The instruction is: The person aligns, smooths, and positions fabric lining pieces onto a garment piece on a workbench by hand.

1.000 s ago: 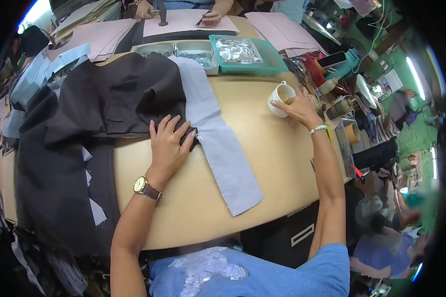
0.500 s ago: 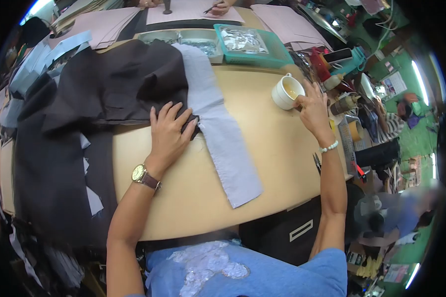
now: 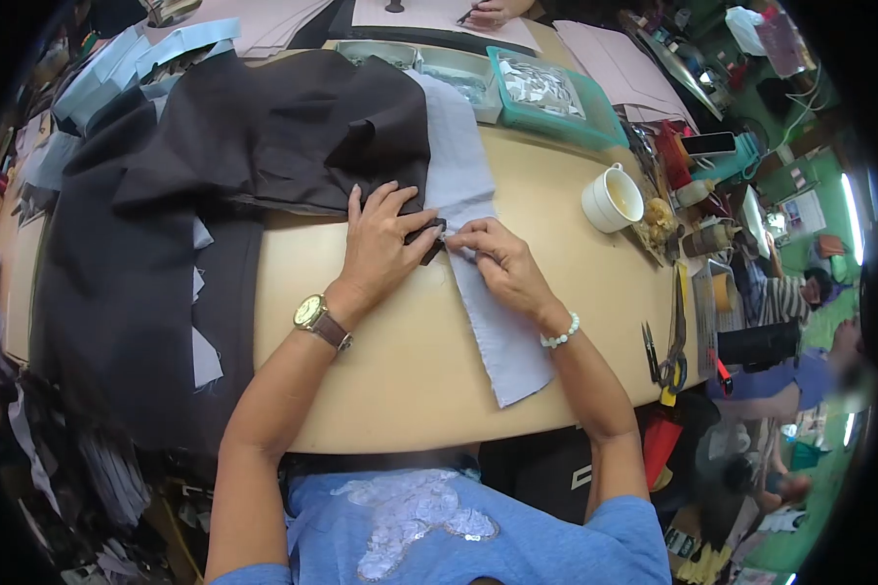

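Note:
A dark brown garment piece (image 3: 293, 136) is spread over the table, with a pale grey-blue cloth strip (image 3: 502, 341) beside its right edge. My left hand (image 3: 380, 239) rests on the dark piece and grips its edge corner between thumb and forefinger. At that same corner, my right hand (image 3: 507, 268) is closed in a pinch, its fingertips touching the edge over the pale strip. A tiny whitish spot shows at the fingertips, too small to name. To the right stands a white cup (image 3: 612, 200) with something yellowish inside.
Scissors (image 3: 675, 341) and small black snips (image 3: 651, 351) lie at the table's right edge. A teal tray (image 3: 605, 127) and a pale bin (image 3: 483, 78) of small parts stand at the back. Across the table is another person's hand (image 3: 488, 14).
My right hand has left the white cup and moved left to the dark fabric's edge, meeting my left hand there. The left hand keeps its place on the fabric; the whole view has shifted.

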The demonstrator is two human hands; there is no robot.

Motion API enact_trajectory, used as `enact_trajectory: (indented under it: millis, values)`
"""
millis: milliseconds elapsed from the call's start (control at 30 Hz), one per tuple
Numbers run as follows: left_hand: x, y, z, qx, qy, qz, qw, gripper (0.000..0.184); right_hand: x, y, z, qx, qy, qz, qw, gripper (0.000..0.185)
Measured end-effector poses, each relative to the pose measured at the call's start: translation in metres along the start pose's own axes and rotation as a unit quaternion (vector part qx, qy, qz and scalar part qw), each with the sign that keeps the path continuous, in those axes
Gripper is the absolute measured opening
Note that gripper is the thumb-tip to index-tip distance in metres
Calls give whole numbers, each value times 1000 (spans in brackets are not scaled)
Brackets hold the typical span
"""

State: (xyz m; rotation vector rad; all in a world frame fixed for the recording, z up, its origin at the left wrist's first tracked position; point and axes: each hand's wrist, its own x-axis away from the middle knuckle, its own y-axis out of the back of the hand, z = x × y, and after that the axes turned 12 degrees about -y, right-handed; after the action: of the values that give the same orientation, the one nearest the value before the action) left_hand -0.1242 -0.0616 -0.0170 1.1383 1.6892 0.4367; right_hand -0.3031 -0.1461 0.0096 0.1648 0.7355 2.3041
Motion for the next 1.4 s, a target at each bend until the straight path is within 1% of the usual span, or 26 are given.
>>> enact_trajectory:
  millis: [33, 200, 333, 433, 533, 633, 733, 833, 933, 1133, 1233, 1400]
  values:
    - [0, 0, 0, 14, 5, -5, 1000, 22, 1, -1, 0, 20, -2, 0, 1000, 41]
    - [1, -1, 1, 24, 9, -2, 1000, 20, 1, -5, -2, 70, 8, -17, 997, 41]
    - [2, -1, 2, 24, 4, -8, 1000, 20, 0, -6, -6, 125, 37, -22, 991, 39]
    - [1, -1, 0, 20, 1, -8, 1000, 19, 2, -5, -8, 130, 41, -12, 991, 38]
    - [1, -2, 0, 13, -4, -15, 1000, 19, 1, -7, -4, 118, 28, -25, 992, 37]
    - [1, -3, 1, 0, -4, -15, 1000, 19, 2, -7, -6, 108, 39, -34, 993, 38]
    - [1, -3, 1, 3, -8, -15, 1000, 19, 3, -5, -6, 115, 45, -21, 992, 39]
    - [0, -3, 2, 8, -5, -16, 1000, 18, 4, -6, -1, 64, 25, -31, 997, 41]
    - [-2, -3, 4, 17, 1, -1, 1000, 16, 3, -10, -4, 94, 52, -43, 993, 42]
    - [-3, -2, 4, 15, -4, -2, 1000, 15, 5, -11, -10, 164, 77, -48, 982, 39]
    - [-2, -3, 4, 17, -6, -12, 1000, 15, 4, -11, -8, 138, 68, -48, 987, 38]
    - [-2, -4, 4, 15, -3, -7, 1000, 15, 8, -10, -9, 145, 69, -41, 986, 35]
